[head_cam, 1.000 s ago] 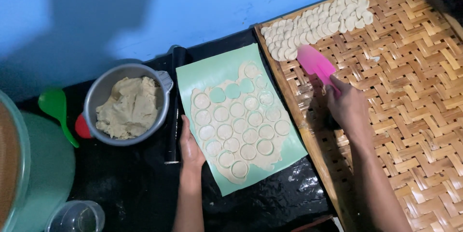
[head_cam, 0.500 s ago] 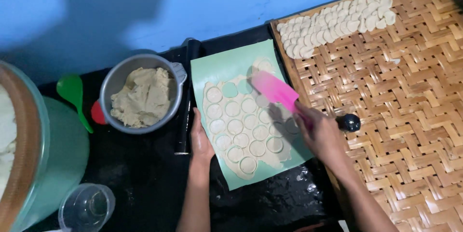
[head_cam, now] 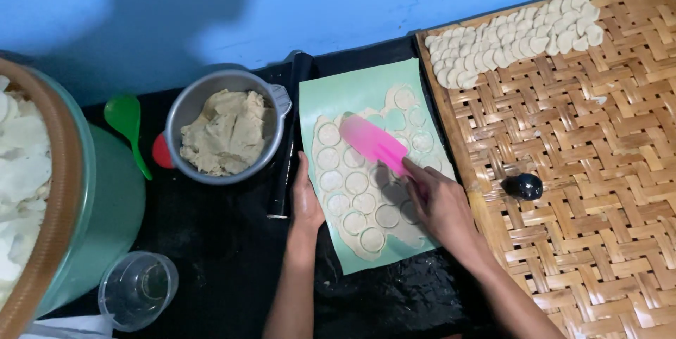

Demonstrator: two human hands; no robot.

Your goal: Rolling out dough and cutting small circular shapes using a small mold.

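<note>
A pale green mat (head_cam: 352,92) lies on the black surface, covered by a thin dough sheet (head_cam: 366,202) cut into several round discs. My right hand (head_cam: 440,205) grips a pink scraper (head_cam: 373,140) whose blade rests flat on the dough near the mat's upper middle. My left hand (head_cam: 306,202) lies flat, pressing the mat's left edge. A black rolling pin (head_cam: 290,135) sits just left of the mat.
A metal pot of dough (head_cam: 224,131) stands left of the mat, with a green spoon (head_cam: 127,122) beside it. A woven bamboo tray (head_cam: 598,191) on the right holds cut discs (head_cam: 514,40) and a small black round object (head_cam: 523,185). A green tub (head_cam: 105,205) and a clear glass (head_cam: 137,288) stand at left.
My right hand has carried the pink scraper from the bamboo tray leftward onto the dough sheet. The left hand has stayed on the mat's edge. The view has shifted left.
</note>
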